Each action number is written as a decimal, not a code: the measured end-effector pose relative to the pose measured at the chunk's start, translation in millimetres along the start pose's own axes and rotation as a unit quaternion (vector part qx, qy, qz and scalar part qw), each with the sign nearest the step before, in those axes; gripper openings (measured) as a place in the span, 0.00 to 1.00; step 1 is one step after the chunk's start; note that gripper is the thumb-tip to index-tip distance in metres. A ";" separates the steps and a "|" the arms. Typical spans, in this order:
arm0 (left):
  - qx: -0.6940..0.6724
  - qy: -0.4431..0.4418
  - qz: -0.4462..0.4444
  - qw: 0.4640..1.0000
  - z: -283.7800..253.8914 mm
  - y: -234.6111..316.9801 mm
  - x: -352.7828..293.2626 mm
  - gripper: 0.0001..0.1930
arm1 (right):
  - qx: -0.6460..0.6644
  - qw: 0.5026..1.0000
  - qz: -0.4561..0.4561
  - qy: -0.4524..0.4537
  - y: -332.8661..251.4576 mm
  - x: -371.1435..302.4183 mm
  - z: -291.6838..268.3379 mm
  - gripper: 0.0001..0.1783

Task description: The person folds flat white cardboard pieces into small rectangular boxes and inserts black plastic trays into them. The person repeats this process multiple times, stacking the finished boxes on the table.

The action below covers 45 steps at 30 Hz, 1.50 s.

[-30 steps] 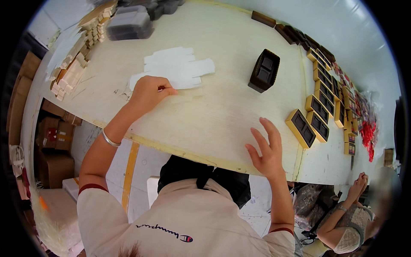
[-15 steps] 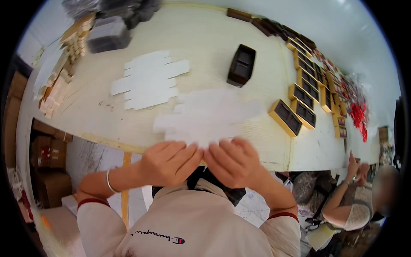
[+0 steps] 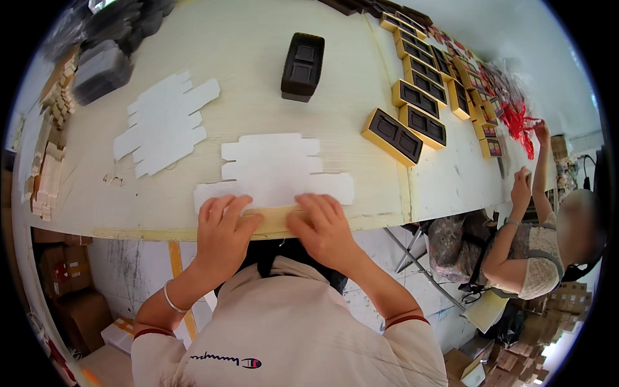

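A flat cardboard box blank (image 3: 274, 164), white side up with notched flaps, lies at the table's near edge. Along its near side a yellow strip (image 3: 275, 218) shows between my hands. My left hand (image 3: 224, 229) grips the blank's near left part, fingers bent on top. On the near right part my right hand (image 3: 322, 229) does the same, its thumb by the yellow strip. Another white box blank (image 3: 166, 126) lies flat farther left. Beyond the blanks stands a dark brown tray (image 3: 303, 68) with compartments.
Several yellow boxes with dark trays (image 3: 393, 137) stand in rows at right. Stacked clear plastic covers (image 3: 102, 74) and folded cardboard pieces (image 3: 48, 177) sit at left. Red ribbon (image 3: 519, 122) lies at the far right, where a co-worker (image 3: 529, 251) reaches over the table (image 3: 258, 103).
My hands, close together before, have moved apart along the near side of the blank, and the yellow strip now shows between them. The view has shifted. The co-worker's arm reaches toward the ribbon.
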<state>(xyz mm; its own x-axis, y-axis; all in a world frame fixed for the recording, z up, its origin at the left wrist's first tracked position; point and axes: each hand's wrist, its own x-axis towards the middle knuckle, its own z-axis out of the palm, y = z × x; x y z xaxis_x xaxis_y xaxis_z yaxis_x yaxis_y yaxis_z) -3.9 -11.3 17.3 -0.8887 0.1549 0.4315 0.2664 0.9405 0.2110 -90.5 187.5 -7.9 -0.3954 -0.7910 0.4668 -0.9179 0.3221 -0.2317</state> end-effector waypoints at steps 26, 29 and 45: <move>-0.202 -0.165 -0.154 0.953 -3.4 -12.1 17.0 0.08 | 0.386 0.905 0.158 -0.087 -24.4 4.7 -20.3 0.24; -0.170 -0.158 -0.109 0.967 -1.3 -16.2 23.3 0.05 | 0.142 0.987 0.017 -0.079 1.5 -12.3 -33.5 0.28; -0.098 -0.033 0.070 0.992 1.6 -28.6 51.9 0.12 | 0.055 0.994 0.086 0.026 4.6 29.0 28.5 0.11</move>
<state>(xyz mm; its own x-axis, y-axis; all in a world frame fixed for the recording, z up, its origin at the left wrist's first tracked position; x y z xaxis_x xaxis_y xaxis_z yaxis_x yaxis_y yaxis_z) -58.2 -29.6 32.2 -0.8590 0.3056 0.4108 0.4502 0.8329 0.3219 -105.2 151.2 -19.8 -0.5503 -0.7006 0.4543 -0.8283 0.3897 -0.4025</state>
